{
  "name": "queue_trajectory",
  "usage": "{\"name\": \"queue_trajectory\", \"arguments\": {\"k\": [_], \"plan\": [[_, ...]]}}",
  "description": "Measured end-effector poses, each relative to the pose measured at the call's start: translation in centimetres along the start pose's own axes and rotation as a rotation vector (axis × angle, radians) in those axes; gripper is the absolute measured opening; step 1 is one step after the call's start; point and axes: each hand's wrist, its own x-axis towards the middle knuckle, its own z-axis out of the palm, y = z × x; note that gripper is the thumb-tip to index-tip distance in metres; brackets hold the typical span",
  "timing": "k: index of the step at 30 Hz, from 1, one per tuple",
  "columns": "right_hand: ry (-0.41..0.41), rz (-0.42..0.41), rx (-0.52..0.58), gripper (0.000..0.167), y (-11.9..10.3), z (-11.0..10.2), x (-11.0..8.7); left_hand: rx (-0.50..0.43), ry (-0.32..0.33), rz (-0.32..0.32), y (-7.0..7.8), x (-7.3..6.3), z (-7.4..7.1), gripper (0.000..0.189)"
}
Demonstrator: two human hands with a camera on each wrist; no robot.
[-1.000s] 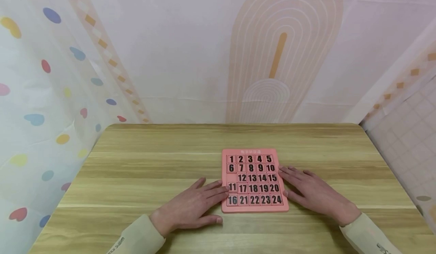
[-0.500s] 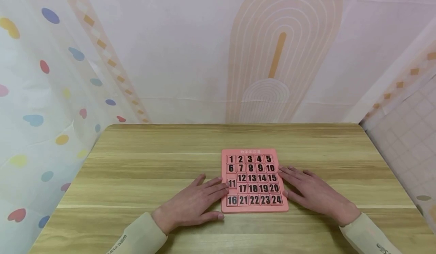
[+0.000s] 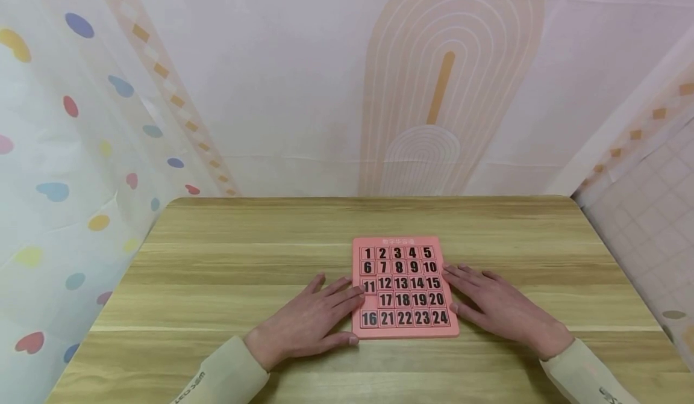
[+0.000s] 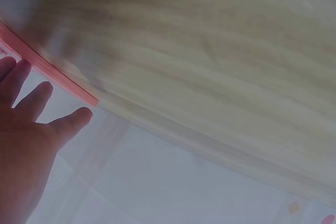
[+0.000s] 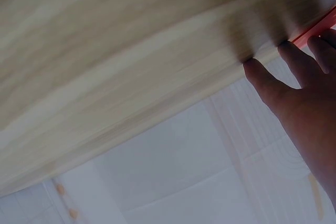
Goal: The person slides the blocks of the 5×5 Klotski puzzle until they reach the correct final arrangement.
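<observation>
A pink sliding number puzzle [image 3: 406, 333] lies flat on the table, its black numbers in rows of tiles. My left hand [image 3: 306, 323] reaches over the puzzle's left edge with fingers extended, a fingertip touching the 11 tile [image 3: 369, 286]. That tile sits slightly lower than the 12 tile [image 3: 385, 283] beside it, with a vacant slot under it and above the 16 tile [image 3: 370, 318]. Against the right edge of the frame rests my right hand [image 3: 504, 310], its fingers stretched out. In the left wrist view, the puzzle's pink side [image 4: 52, 72] shows beyond the fingers.
The wooden table [image 3: 244, 235] extends around the puzzle on all sides. A pale patterned cloth [image 3: 271, 91] hangs behind it, and a spotted cloth [image 3: 81, 253] covers the left side.
The 11 tile has slid up from beside the 17 tile to nearly level with the 12 tile, leaving the vacant slot below it. My left fingers moved slightly upward; the right hand stayed put.
</observation>
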Motion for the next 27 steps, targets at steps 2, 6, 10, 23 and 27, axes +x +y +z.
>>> {"name": "queue_trajectory", "arguments": {"k": [2,6,10,23,27], "plan": [[0.001,0.000,0.000,0.061,0.01,0.02,0.01,0.007,0.001,-0.003,0.00,0.06,0.03,0.073],[0.001,-0.001,0.002,0.061,0.02,0.03,0.00,0.016,0.003,-0.009,-0.01,0.15,0.08,0.074],[-0.001,-0.001,0.003,0.060,0.05,0.02,-0.01,0.022,0.004,-0.016,-0.06,0.23,0.09,0.075],[0.000,0.002,-0.001,0.061,0.08,0.06,-0.07,0.019,-0.009,-0.036,-0.24,0.41,-0.04,0.073],[0.000,0.003,-0.003,0.061,0.13,0.07,-0.03,0.018,0.016,-0.013,-0.22,0.12,-0.01,0.073]]}}
